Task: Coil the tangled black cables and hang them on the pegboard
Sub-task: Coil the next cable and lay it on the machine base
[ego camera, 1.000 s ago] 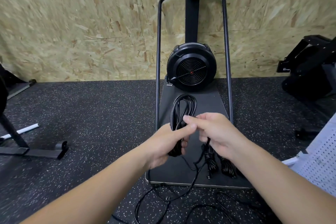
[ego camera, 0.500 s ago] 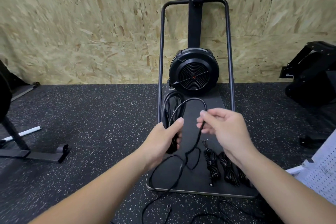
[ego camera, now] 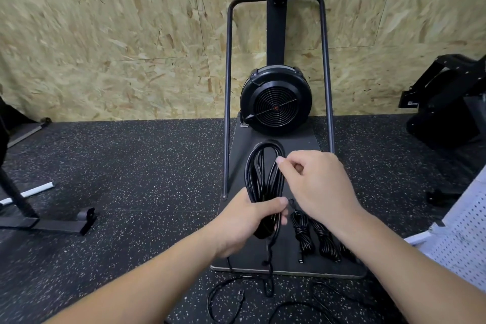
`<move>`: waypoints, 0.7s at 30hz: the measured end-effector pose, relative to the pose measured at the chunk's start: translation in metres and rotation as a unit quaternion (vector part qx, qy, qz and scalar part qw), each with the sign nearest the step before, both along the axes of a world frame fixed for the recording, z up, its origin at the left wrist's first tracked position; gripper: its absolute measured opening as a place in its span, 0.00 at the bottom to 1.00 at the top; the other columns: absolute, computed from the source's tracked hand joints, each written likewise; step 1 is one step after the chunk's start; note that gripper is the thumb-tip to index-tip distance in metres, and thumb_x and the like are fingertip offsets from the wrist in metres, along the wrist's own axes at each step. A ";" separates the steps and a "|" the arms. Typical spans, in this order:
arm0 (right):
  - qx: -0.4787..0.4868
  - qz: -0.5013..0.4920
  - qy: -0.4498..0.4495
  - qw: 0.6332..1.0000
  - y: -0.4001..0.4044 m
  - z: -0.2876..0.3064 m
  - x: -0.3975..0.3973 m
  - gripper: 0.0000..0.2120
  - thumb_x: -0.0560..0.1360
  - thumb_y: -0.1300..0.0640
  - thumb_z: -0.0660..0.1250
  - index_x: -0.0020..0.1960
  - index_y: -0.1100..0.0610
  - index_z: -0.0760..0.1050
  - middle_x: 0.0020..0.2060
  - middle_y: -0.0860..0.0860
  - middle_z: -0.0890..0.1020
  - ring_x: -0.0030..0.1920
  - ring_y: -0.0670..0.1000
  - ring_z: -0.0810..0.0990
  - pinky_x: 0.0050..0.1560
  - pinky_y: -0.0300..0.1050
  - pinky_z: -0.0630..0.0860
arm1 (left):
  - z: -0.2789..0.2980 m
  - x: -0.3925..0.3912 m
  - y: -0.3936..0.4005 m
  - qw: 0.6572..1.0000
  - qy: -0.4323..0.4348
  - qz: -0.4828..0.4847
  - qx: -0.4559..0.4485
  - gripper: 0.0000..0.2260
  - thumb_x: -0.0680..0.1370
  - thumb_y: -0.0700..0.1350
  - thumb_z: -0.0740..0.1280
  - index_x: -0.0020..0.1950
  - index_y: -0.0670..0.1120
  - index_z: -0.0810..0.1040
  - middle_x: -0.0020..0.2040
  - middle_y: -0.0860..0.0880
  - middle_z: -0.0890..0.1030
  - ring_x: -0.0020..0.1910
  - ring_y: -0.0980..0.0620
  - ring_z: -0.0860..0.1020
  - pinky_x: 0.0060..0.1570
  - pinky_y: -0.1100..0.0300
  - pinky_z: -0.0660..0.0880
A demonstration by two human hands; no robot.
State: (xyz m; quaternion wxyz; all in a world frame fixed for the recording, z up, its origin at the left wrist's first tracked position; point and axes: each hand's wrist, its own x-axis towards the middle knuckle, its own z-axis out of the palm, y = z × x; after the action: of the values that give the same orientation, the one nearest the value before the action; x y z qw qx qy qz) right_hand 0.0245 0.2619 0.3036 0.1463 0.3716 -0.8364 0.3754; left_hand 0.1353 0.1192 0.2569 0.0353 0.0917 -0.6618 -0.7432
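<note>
Hands first: left hand (ego camera: pixel 244 223) is closed in a fist round the waist of the coil (ego camera: pixel 264 176), thumb across the front of the strands; right hand (ego camera: pixel 319 187) sits just right of it and slightly farther out, thumb and forefinger pinched on the outermost strand near the top of the loop, other fingers curled. Coil stands upright out of the left fist as a long narrow oval of several turns, its lower bend poking out under the fist. One loose tail (ego camera: pixel 269 268) drops from the fist toward the body and joins slack cable (ego camera: pixel 226 302) lying in open curves on the floor (ego camera: pixel 131 179) nearest the body. Just beyond the right wrist lie three wound bundles (ego camera: pixel 319 239) side by side on the platform (ego camera: pixel 328 269); the third is mostly hidden by the arm. Pegboard (ego camera: pixel 462 239) leans at far right, past the right forearm, no cables on the part in view. Handling, judged: cable looks light, limp and smooth-jacketed, with some spring, so turns will want to splay or slide if the fist slackens. Best hold is where it is now, at the waist with all strands gathered; feed each new turn with a fingertip pinch, letting the strand roll to shed twist. Plug end on the floor may snag as slack is drawn up. For hanging, the top bend seems the natural place to catch a peg.
</note>
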 end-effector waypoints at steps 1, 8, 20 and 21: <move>-0.002 0.011 -0.007 1.000 0.000 -0.003 -0.002 0.28 0.86 0.42 0.66 0.31 0.55 0.66 0.24 0.50 0.71 0.27 0.52 0.71 0.32 0.55 0.74 | -0.001 -0.001 0.001 1.000 -0.004 0.012 0.021 0.01 0.84 0.40 0.72 0.54 0.42 0.83 0.46 0.42 0.82 0.45 0.46 0.82 0.51 0.49 0.80; -0.080 0.115 -0.436 0.889 -0.015 -0.045 0.004 0.12 0.78 0.66 0.66 0.55 0.55 0.85 0.48 0.50 0.90 0.52 0.52 0.89 0.68 0.60 0.82 | 0.006 -0.010 -0.013 0.986 0.035 0.107 0.126 0.05 0.85 0.40 0.71 0.51 0.39 0.83 0.46 0.41 0.82 0.45 0.45 0.83 0.44 0.54 0.82; -0.146 0.090 -0.522 0.836 -0.030 -0.083 0.016 0.13 0.77 0.64 0.81 0.52 0.69 0.79 0.43 0.64 0.89 0.46 0.63 0.91 0.56 0.61 0.88 | 0.012 -0.012 -0.050 0.949 0.129 0.249 0.146 0.03 0.86 0.39 0.69 0.56 0.39 0.78 0.45 0.43 0.79 0.44 0.46 0.82 0.50 0.50 0.84; -0.166 0.085 -0.505 0.843 -0.031 -0.081 0.014 0.12 0.77 0.64 0.80 0.50 0.70 0.80 0.42 0.64 0.89 0.45 0.63 0.91 0.56 0.63 0.88 | 0.012 -0.012 -0.055 0.944 0.134 0.265 0.143 0.03 0.86 0.39 0.69 0.56 0.39 0.78 0.45 0.43 0.79 0.45 0.46 0.82 0.50 0.50 0.84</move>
State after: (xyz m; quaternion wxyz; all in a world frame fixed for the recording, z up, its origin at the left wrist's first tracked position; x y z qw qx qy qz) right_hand 0.0388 0.2313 0.2230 -0.2696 0.1701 -0.6848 0.6553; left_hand 0.1235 0.0637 0.2694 0.3056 0.1674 -0.4894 -0.7994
